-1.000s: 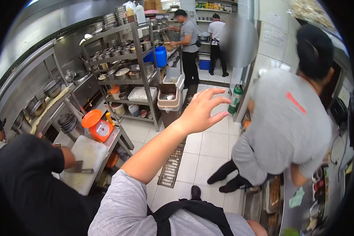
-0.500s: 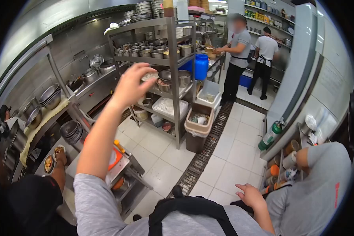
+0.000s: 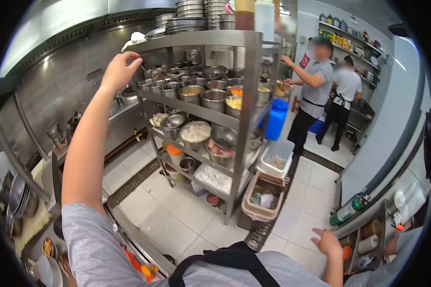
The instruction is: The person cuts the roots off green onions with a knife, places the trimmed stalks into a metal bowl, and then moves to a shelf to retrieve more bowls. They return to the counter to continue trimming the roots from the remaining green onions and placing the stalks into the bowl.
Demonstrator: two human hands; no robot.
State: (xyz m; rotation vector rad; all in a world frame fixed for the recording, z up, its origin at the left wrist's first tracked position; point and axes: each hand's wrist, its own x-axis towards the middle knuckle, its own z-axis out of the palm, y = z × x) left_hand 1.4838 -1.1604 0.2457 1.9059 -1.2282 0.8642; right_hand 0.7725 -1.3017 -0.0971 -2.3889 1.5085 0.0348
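My left hand [image 3: 121, 71] is raised at the upper left, fingers curled with thumb and fingertips close together; whether something small is between them is too small to tell. It appears in front of the left end of the steel shelf rack [image 3: 191, 107], near a white cloth [image 3: 135, 40] on the top shelf. Metal pots [image 3: 191, 94] with chopped food fill the upper shelf, and a bowl of white food [image 3: 195, 132] sits lower. At the lower right, my right hand [image 3: 328, 242] hangs over the tiled floor, fingers apart, holding nothing.
A brown waste bin [image 3: 263, 196] and a blue container [image 3: 276, 119] stand right of the rack. Two people [image 3: 316, 81] stand at the back. A green cylinder [image 3: 348, 211] is by the right wall. A drain grate [image 3: 261, 234] crosses the floor. Another person's sleeve shows lower right.
The view has moved closer to the rack. My left hand has moved left and up, its fingers drawn closer together. My right hand sits slightly lower and further right.
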